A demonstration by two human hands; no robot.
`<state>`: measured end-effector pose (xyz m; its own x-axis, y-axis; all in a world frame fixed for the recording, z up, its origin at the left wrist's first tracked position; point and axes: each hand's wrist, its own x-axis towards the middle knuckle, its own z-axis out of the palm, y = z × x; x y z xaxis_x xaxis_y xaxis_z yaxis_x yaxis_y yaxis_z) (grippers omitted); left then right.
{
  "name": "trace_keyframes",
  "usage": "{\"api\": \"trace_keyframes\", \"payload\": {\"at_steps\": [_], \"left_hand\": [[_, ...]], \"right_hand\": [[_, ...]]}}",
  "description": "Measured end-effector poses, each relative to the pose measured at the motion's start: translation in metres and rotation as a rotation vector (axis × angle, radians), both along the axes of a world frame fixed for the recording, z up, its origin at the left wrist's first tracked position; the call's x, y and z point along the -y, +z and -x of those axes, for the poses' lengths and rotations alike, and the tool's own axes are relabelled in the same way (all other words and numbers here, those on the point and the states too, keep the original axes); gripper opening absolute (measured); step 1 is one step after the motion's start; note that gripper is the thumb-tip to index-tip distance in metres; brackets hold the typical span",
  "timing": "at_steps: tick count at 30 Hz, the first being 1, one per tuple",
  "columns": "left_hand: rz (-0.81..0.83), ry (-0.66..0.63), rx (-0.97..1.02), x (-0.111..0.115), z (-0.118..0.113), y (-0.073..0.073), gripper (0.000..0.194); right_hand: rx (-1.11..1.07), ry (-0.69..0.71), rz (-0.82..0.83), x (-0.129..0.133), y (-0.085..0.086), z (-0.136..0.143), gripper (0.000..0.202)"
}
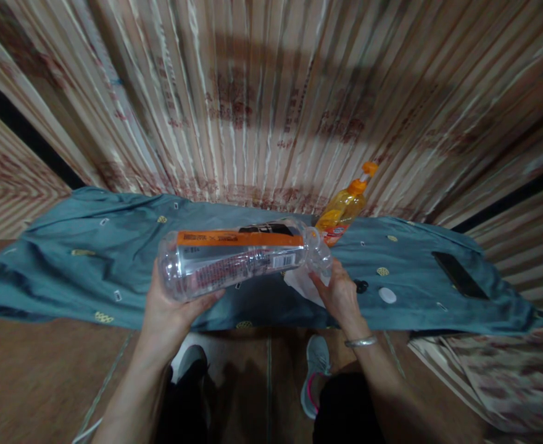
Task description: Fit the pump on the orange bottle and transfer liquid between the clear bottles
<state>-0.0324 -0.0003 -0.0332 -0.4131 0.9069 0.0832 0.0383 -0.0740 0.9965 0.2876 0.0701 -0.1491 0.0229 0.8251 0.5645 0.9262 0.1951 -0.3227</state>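
Note:
A large clear plastic bottle [239,260] with an orange and grey label lies sideways in the air above the cloth-covered surface. My left hand [172,308] is wrapped round its base end, thumb along the lower side. At the neck end on the right, my right hand [339,290] has its fingers closed at a clear rounded plastic piece [318,251], whose exact shape is blurred. A white sheet or tissue [303,283] shows beneath the bottle neck, beside my right hand. Behind it stands a tilted pump bottle [343,213] of yellow liquid with an orange top.
Teal patterned cloth [91,246] covers the long narrow surface. To the right are a small black object [361,286], a white round lid [387,295] and a dark phone [459,275]. A striped curtain [271,111] hangs behind; two shoes show on the floor below.

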Motion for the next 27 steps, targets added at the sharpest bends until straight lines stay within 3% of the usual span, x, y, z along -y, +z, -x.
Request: {"api": "trace_keyframes", "payload": {"at_steps": [6, 13, 19, 27], "left_hand": [[0.011, 0.012, 0.030, -0.0009, -0.0038, 0.0049, 0.098], [0.034, 0.035, 0.053, -0.0009, -0.0054, 0.0076, 0.076], [0.038, 0.031, 0.053, -0.0003, -0.0036, 0.0053, 0.071], [0.085, 0.041, 0.034, 0.0005, -0.0051, 0.0100, 0.065]], "right_hand": [[-0.004, -0.008, 0.020, 0.0003, 0.0002, 0.0002, 0.078], [-0.015, -0.005, 0.036, 0.0010, 0.0008, 0.0001, 0.077], [-0.017, -0.004, 0.035, 0.0006, 0.0015, 0.0000, 0.073], [0.011, 0.013, 0.012, 0.0009, 0.0018, -0.0002, 0.081]]}}
